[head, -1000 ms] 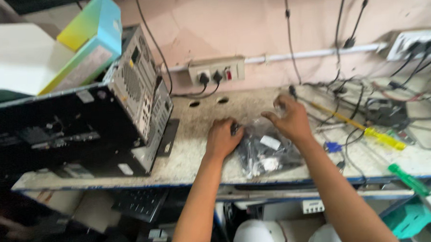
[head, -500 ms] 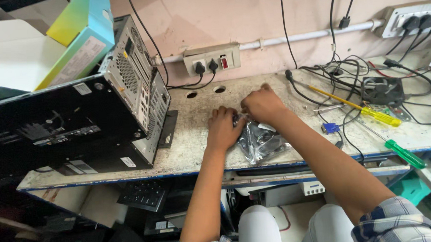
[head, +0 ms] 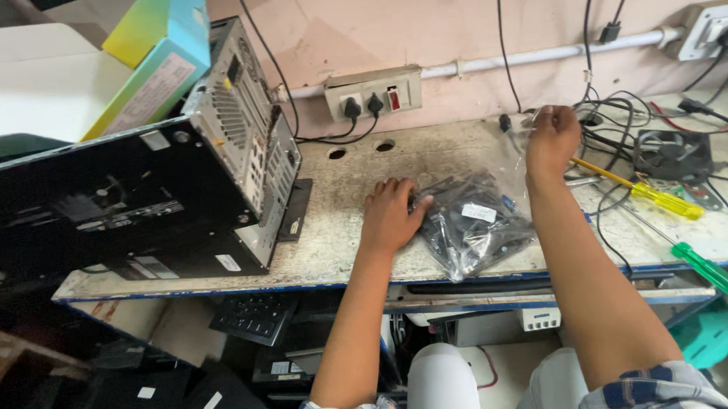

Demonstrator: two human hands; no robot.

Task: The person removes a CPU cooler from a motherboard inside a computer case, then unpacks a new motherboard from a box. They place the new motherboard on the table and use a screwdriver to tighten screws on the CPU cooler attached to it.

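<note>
Plastic bag (head: 475,224) lies right of the computer case (head: 135,198); left hand (head: 391,215) presses it flat-fingered, while right hand (head: 551,135) has lifted, apparently pinching its edge.

Yellow screwdriver (head: 654,196) (green screwdriver (head: 706,269) beside)

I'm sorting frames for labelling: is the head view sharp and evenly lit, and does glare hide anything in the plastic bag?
Head view: lighting soft and even, shadows faint; the left hand and grey computer tower look sharp; the raised right hand is slightly soft; the clear plastic bag of dark parts shows crinkle glare, so its contents are unclear; the space under the worn bench is dark.
</note>
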